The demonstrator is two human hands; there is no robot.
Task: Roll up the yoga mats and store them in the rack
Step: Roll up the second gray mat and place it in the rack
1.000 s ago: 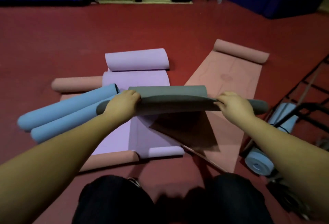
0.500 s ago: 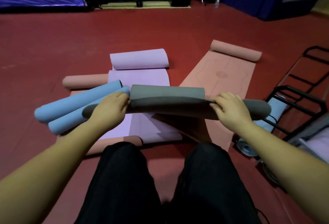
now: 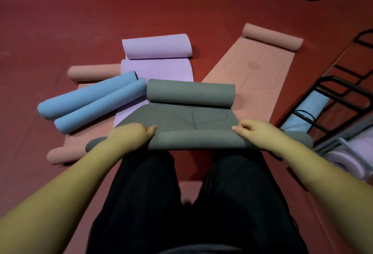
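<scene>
A grey yoga mat (image 3: 189,116) lies in front of my knees, curled into a roll at its far end and at its near end. My left hand (image 3: 133,136) presses on the left part of the near roll, and my right hand (image 3: 256,134) on the right part. Both hands curl over that roll. A black metal rack (image 3: 331,100) stands at the right, with a light blue rolled mat (image 3: 306,112) in it. A lilac rolled mat (image 3: 347,157) lies by the rack's near end.
Two blue rolled mats (image 3: 90,100) lie at the left. A lilac mat (image 3: 157,52) and a pink mat (image 3: 256,64) lie partly unrolled beyond the grey one, on the red floor (image 3: 80,21). Another pink mat (image 3: 92,72) lies underneath at the left.
The grey mat was held up in the air as one roll; it now lies lower and flatter, with a flat stretch open between two rolls. My hands came down and nearer to me.
</scene>
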